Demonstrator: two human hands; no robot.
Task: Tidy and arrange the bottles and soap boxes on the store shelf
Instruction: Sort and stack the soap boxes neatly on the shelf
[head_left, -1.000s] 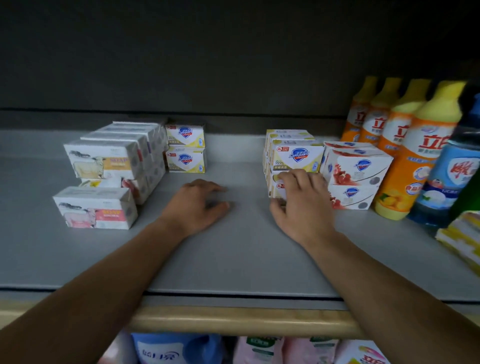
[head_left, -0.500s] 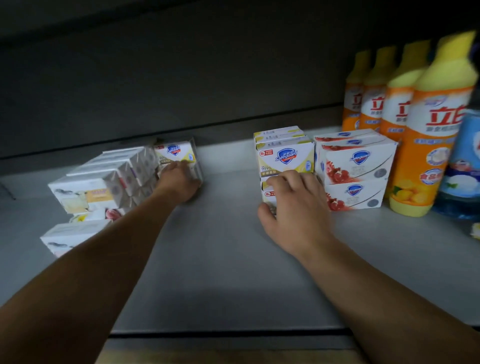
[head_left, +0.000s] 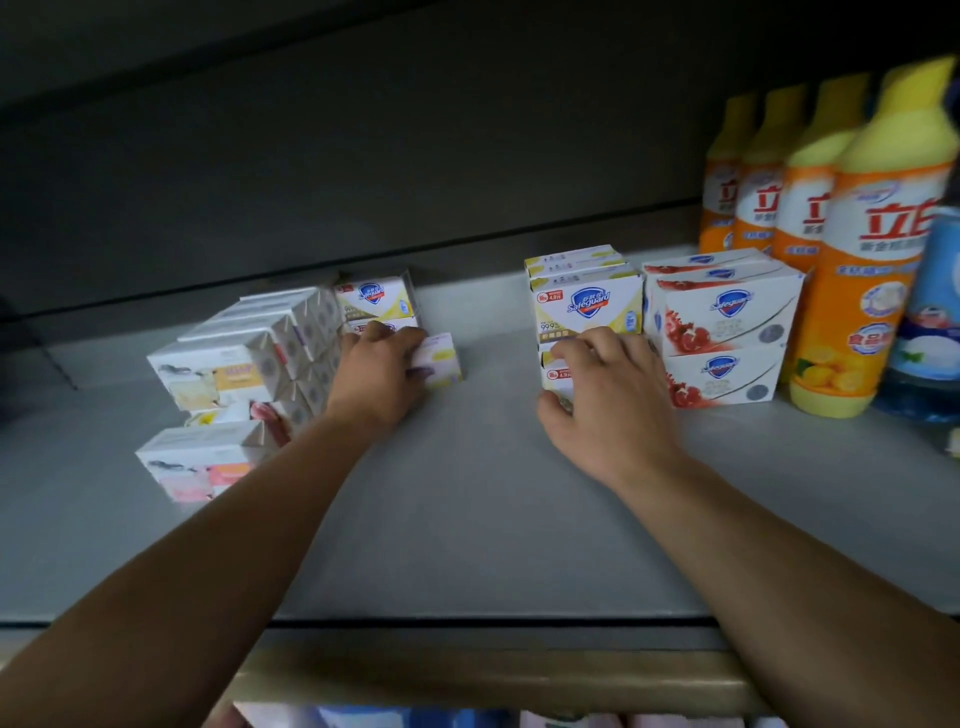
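left hand (head_left: 382, 371): fingers curled round a small yellow soap box (head_left: 439, 359), beside the left Safeguard stack (head_left: 375, 301)
right hand (head_left: 605, 402): fingers bent over lower box of middle yellow stack (head_left: 584, 312); actual grip unclear
shelf (head_left: 467, 493): grey, pomegranate boxes (head_left: 722, 332) and orange bottles (head_left: 862, 249) at right
step: likely gathering stray yellow boxes
next: probably carry it across to the middle stack, set square

Right hand (head_left: 608, 400) hides the lower yellow soap box (head_left: 557, 375); blue bottle (head_left: 935, 322) cut off
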